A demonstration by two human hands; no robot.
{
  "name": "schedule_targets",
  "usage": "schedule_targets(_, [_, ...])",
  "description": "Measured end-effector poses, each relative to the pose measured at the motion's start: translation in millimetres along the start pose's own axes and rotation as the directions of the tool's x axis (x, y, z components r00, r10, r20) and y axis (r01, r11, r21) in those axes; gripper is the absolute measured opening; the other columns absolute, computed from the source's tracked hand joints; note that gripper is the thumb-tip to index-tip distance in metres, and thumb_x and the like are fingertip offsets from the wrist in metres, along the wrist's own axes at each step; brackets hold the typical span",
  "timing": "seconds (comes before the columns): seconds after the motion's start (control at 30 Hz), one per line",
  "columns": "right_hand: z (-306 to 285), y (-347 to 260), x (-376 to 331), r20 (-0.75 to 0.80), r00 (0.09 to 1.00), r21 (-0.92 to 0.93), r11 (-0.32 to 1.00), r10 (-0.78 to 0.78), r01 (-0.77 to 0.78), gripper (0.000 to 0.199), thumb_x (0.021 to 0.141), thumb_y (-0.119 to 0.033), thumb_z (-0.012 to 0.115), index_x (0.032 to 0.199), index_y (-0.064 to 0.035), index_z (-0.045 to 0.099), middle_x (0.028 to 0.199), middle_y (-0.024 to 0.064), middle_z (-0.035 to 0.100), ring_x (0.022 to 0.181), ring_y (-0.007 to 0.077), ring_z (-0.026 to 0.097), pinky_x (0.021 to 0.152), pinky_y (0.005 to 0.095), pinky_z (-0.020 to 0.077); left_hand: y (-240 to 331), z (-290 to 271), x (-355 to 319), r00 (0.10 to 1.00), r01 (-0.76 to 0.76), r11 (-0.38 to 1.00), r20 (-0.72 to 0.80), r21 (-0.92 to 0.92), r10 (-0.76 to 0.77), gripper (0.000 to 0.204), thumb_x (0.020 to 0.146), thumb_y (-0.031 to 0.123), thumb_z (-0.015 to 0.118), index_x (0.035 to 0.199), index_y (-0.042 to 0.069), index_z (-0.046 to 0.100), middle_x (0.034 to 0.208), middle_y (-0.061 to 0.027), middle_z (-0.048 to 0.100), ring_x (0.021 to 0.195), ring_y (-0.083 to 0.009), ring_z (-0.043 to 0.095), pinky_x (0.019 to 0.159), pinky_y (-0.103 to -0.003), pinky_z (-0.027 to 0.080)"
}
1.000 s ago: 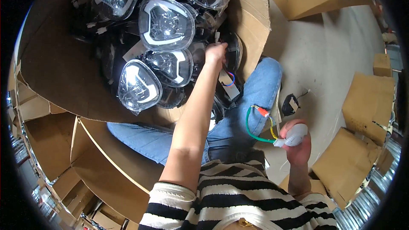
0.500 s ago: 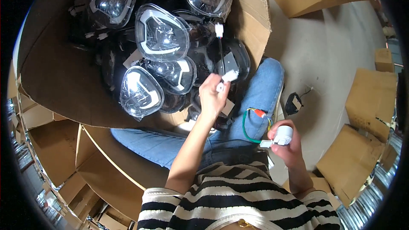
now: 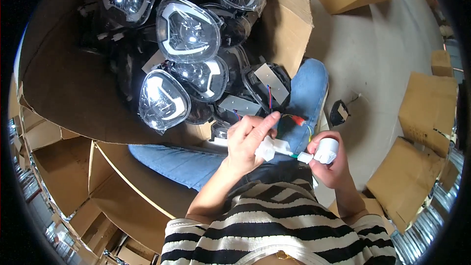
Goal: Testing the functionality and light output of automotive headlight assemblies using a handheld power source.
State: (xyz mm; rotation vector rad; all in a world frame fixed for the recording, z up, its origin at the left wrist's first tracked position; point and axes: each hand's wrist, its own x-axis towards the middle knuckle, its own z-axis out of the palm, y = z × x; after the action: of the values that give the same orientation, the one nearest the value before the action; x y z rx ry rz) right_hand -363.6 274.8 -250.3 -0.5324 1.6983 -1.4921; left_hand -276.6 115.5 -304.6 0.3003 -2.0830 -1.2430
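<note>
My left hand (image 3: 249, 140) grips a small white plug connector (image 3: 269, 148) in front of my chest. My right hand (image 3: 329, 166) holds a white cylindrical part (image 3: 326, 150) with its own white plug and coloured wires; the green wire (image 3: 308, 128) loops up toward a red clip (image 3: 298, 120). The two plugs sit close together, nearly touching. Beyond my hands a big cardboard box (image 3: 289, 24) is full of black headlamp units (image 3: 186, 30) with clear lenses.
My knees in blue jeans (image 3: 306, 93) rest against the box. Empty cardboard boxes (image 3: 427, 108) stand on the grey floor at right, flattened cartons (image 3: 68, 186) at lower left. A small black part (image 3: 338, 113) lies on the floor by my leg.
My left hand pulled back from the box of headlamps with a white plug and brought it down next to the part in my right hand, which rose slightly.
</note>
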Motion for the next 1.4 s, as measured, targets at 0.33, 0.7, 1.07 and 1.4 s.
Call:
schedule_targets(0.33, [-17,-13,-11,0.064,0.996,0.181,0.982,-0.065,0.053,0.035,0.061,0.002,0.053,0.093,-0.0023,0.037,0.081,0.0078,0.045,0.070,0.0119,0.047,0.063,0.0251,0.0384,13,0,-7,0.893,0.007,0.986,0.446,-0.165,0.069,0.041,0.053,0.005,0.054,0.094,0.000,0.051,0.076,-0.0088,0.052,0.054,-0.0194,0.052,0.050,-0.030,0.043])
schedule_targets(0.7, [-6,-11,-14,0.012,0.979,0.357,0.914,0.203,-0.194,0.039,0.063,0.002,0.052,0.099,-0.0035,0.037,0.079,0.0042,0.048,0.071,0.0085,0.047,0.064,0.0222,0.0387,3,8,-11,0.938,-0.209,0.969,0.307,0.132,0.160,0.031,0.054,0.005,0.057,0.085,-0.001,0.055,0.070,-0.0060,0.056,0.052,-0.0140,0.052,0.042,-0.024,0.037])
schedule_targets(1.07, [2,11,-20,-0.200,0.931,0.235,0.938,0.304,-0.256,0.036,0.064,0.001,0.050,0.098,-0.0046,0.038,0.081,0.0039,0.047,0.073,0.0086,0.045,0.066,0.0226,0.0374,0,6,-15,0.899,-0.403,0.880,0.290,0.251,0.329,0.028,0.059,0.008,0.056,0.086,0.000,0.055,0.071,-0.0041,0.055,0.049,-0.0076,0.046,0.038,-0.021,0.030])
schedule_targets(1.4, [-2,10,-23,-0.218,0.939,0.374,0.912,0.265,-0.170,0.036,0.060,0.003,0.052,0.094,-0.0035,0.040,0.077,0.0041,0.049,0.065,0.0084,0.046,0.057,0.0219,0.0402,-4,10,-17,0.890,-0.421,0.872,0.303,0.252,0.342,0.032,0.058,0.008,0.054,0.088,0.000,0.055,0.068,-0.0051,0.053,0.047,-0.0095,0.045,0.038,-0.022,0.030])
